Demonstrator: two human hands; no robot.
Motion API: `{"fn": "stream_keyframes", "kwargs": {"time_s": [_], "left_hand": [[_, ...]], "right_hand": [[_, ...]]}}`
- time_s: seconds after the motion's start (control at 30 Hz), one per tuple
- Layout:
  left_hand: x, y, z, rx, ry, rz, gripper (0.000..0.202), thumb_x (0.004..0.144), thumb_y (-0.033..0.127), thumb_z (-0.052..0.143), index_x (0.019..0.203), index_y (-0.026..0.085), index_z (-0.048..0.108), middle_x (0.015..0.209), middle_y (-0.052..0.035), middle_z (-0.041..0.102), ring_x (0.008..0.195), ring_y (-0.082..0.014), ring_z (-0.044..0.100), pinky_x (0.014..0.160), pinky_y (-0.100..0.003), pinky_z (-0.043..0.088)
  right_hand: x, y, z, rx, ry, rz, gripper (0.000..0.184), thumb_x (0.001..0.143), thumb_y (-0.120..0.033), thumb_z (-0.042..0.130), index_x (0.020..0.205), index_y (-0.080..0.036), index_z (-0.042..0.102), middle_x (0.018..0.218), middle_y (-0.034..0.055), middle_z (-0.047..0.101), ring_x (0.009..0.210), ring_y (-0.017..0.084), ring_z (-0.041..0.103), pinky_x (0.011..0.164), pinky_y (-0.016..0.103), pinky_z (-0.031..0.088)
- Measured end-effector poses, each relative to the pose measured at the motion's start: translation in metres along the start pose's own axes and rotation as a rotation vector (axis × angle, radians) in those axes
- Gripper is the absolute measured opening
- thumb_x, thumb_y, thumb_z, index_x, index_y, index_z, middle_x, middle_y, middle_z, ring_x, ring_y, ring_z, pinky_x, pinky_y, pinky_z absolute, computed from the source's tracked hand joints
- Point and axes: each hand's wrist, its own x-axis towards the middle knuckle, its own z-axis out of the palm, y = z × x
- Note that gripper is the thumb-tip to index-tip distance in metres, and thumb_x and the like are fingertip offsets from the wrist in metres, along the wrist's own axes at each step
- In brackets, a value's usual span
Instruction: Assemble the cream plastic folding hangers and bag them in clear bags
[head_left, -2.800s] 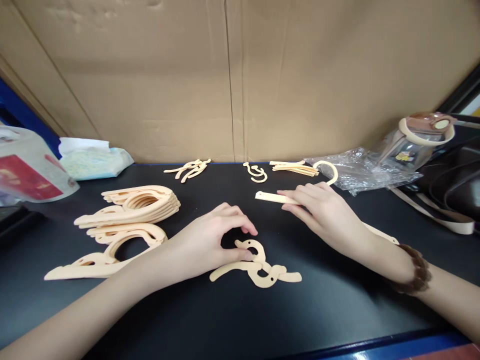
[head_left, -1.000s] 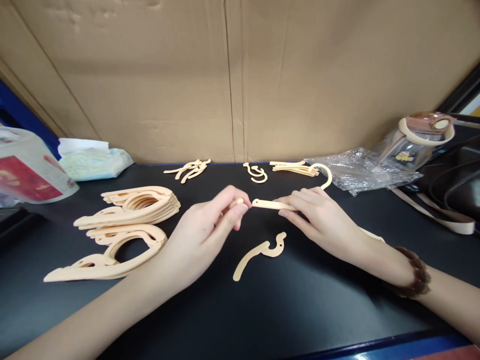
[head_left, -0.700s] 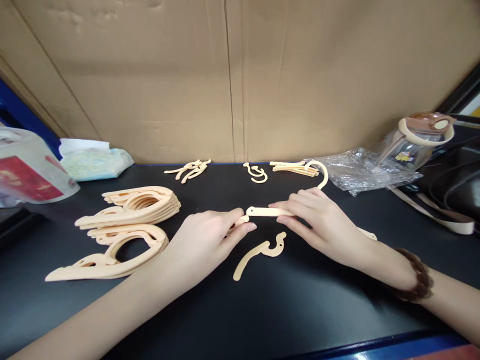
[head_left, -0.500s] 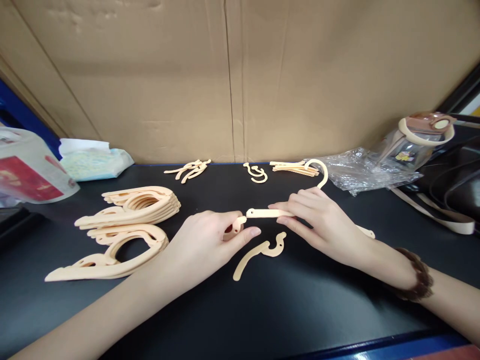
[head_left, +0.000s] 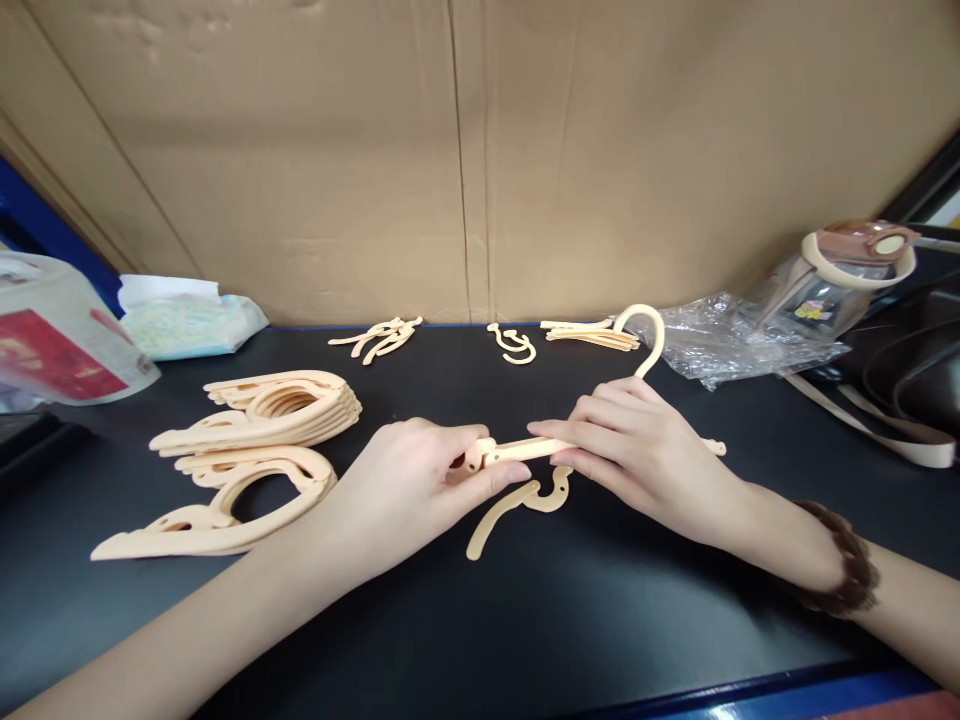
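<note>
Roughly left to right runs the hanger (head_left: 531, 450), hook (head_left: 659, 335) pointing away

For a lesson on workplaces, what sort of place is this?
Probably a makeshift work table; little of the room shows. Cardboard stands behind it, and stacked hangers and loose parts lie on it.

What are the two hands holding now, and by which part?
The right hand holds the hooked hanger by its middle, under the hook. The left hand holds a small curved piece; exactly where is hidden.
</note>
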Motion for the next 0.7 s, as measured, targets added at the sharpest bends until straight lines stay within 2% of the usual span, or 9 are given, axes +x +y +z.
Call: {"fn": "stream_keyframes", "kwargs": {"time_s": [0.23,0.47,0.7], "left_hand": [[0.0003,-0.0016,0.0012,0.034,-0.036,0.006,0.051,0.088,0.062,0.043,0.060,0.020,0.039,0.049,0.0064,0.037,0.045,-0.0101,0.032,0.045,-0.022,0.019],[0.0015,0.0006,0.0029,0.077,-0.030,0.007,0.051,0.090,0.061,0.040,0.060,0.020,0.040,0.050,0.0048,0.042,0.044,-0.0112,0.037,0.046,-0.023,0.021],[-0.0008,0.0005,0.0051,0.185,0.027,0.051,0.050,0.093,0.056,0.038,0.062,0.019,0.049,0.049,0.0022,0.049,0.043,-0.0129,0.045,0.047,-0.024,0.023]], "right_hand": [[-0.0009,-0.0010,-0.0018,-0.068,0.062,-0.031,0.024,0.099,-0.025,0.044,0.105,-0.015,0.065,0.076,0.0008,0.063,0.073,0.014,0.052,0.076,0.032,0.034],[-0.0018,-0.0023,-0.0028,-0.116,0.068,-0.030,0.026,0.100,-0.026,0.041,0.102,-0.016,0.065,0.075,0.0005,0.065,0.071,0.014,0.053,0.075,0.033,0.036],[-0.0021,-0.0040,-0.0031,-0.122,0.078,-0.013,0.026,0.100,-0.027,0.042,0.100,-0.017,0.065,0.077,0.0009,0.066,0.071,0.014,0.054,0.075,0.034,0.036]]}}
